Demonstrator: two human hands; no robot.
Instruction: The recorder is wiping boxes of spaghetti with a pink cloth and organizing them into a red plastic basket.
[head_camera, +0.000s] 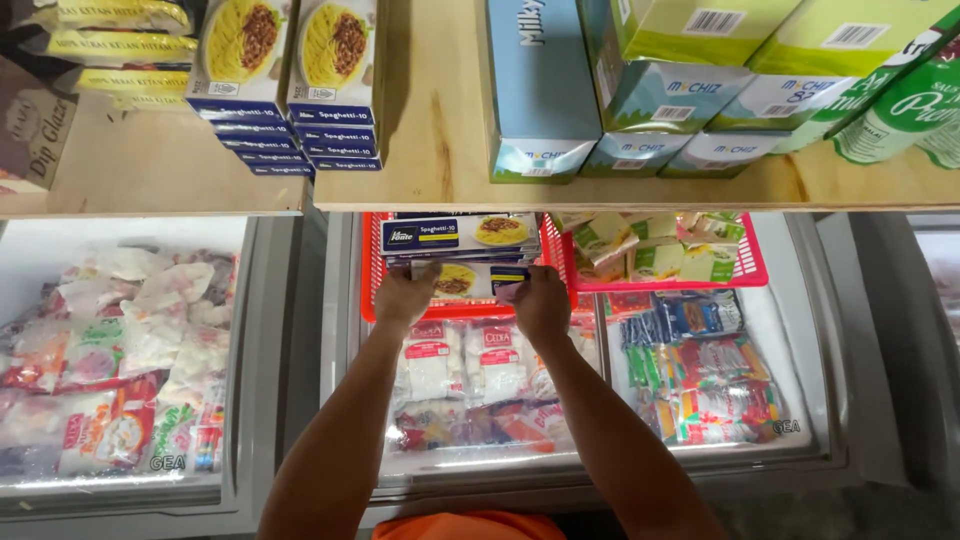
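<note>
red plastic basket (372, 270) sits on the glass lid of a chest freezer (800, 300), just under the edge of a wooden shelf (440, 150), and holds a stack of flat dark blue pasta boxes (460, 234). a second, pinker basket (752, 268) just beside it is filled with small green and white packets (650, 250). both hands reach into the red basket: the left hand (405, 297) and the right hand (540, 300) are each clenched on an end of the lowest pasta box (468, 281) at the front of the stack, thumbs hidden under it. that box is dark blue with a round picture of yellow noodles and sauce, and lies flat, partly tucked beneath the boxes above. under the glass lie white and red bags of frozen food (470, 365) and, to the right, bright striped packs (710, 385). on the shelf above stand more of the same blue boxes (290, 90) in two piles, and pale blue and green cartons (640, 90). another freezer (120, 360) on the left is packed with bagged goods.
</note>
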